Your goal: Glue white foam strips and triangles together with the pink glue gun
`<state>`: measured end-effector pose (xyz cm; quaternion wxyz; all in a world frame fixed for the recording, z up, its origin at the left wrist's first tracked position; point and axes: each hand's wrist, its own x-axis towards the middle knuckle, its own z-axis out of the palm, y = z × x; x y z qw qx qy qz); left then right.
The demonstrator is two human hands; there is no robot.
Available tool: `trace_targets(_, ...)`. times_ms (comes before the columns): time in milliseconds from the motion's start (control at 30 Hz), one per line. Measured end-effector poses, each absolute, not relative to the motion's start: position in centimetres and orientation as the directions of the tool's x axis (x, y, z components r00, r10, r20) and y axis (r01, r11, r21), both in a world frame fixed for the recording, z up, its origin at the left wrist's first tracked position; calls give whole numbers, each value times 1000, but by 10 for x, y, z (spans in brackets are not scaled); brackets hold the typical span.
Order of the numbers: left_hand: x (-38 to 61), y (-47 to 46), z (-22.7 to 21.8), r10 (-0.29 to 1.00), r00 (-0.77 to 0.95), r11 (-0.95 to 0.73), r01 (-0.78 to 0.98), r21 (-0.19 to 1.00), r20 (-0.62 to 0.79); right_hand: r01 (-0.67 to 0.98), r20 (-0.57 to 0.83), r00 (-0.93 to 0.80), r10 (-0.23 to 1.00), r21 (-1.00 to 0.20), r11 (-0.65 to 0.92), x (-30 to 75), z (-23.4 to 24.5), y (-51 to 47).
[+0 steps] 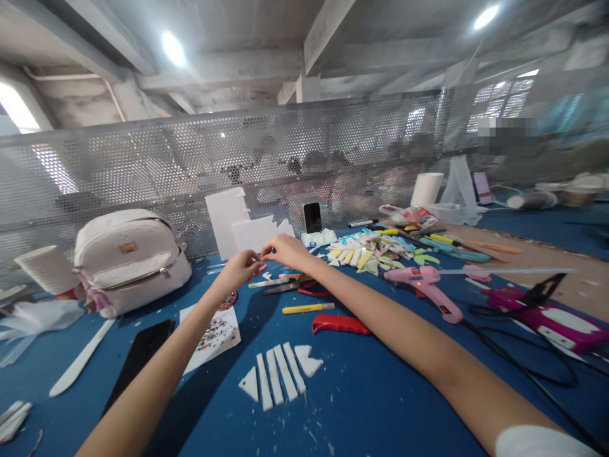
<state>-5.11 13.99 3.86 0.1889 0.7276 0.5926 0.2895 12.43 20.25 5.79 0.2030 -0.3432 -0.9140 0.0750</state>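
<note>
My left hand (pixel 242 269) and my right hand (pixel 285 251) meet above the middle of the table, fingertips pinched close together. Anything between the fingers is too small to make out. Below them lie pliers with red handles (pixel 314 290), a yellow pen (pixel 308 308) and a red handle (pixel 340 324). Nearer me, white cut pieces (pixel 276 376) are laid out in a fish shape, with a pointed head, several strips and a notched tail. A white sheet (pixel 228 336) with small dark bits on it lies beside my left forearm.
A white backpack (pixel 130 260), paper cups (pixel 45 271) and a dark phone (pixel 137 355) are on the left. White boards (pixel 221 222) lean on the perforated metal screen (pixel 181 152). On the right are a pile of coloured pieces (pixel 375 251), a pink glue gun (pixel 431 285) and black cables (pixel 523 368).
</note>
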Motion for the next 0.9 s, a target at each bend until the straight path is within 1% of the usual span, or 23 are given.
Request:
trace_targets(133, -62, 152, 31, 965, 177, -258, 763, 593, 192, 591, 310, -687, 657, -288, 753, 126, 57, 202)
trace_targets(267, -67, 155, 29, 961, 178, -270, 774, 573, 212, 569, 312, -696, 647, -309, 762, 125, 58, 200)
trace_targets(433, -70, 156, 25, 961, 147, -253, 812, 526, 235, 512, 323, -733, 599, -318, 798, 140, 94, 191)
trace_targets(500, -72, 157, 24, 961, 140, -248, 823, 511, 240, 525, 291, -747, 598, -295, 799, 155, 109, 184)
trace_targets(533, -73, 158, 24, 961, 139, -246, 828, 504, 240, 544, 251, -755, 605, -276, 793, 163, 112, 180)
trace_targets(600, -75, 159, 24, 961, 139, -243, 835, 493, 238, 602, 118, -765, 633, -218, 768, 179, 107, 172)
trace_targets(700, -75, 159, 23, 961, 144, -245, 841, 483, 236, 718, -70, -696, 715, -72, 692, 194, 76, 162)
trace_targets(800, -74, 158, 23, 960, 144, -246, 843, 479, 241, 781, -143, -609, 781, 69, 621, 202, 45, 159)
trace_targets(900, -73, 156, 24, 960, 140, -244, 846, 473, 244, 788, -149, -577, 803, 159, 595, 204, 34, 162)
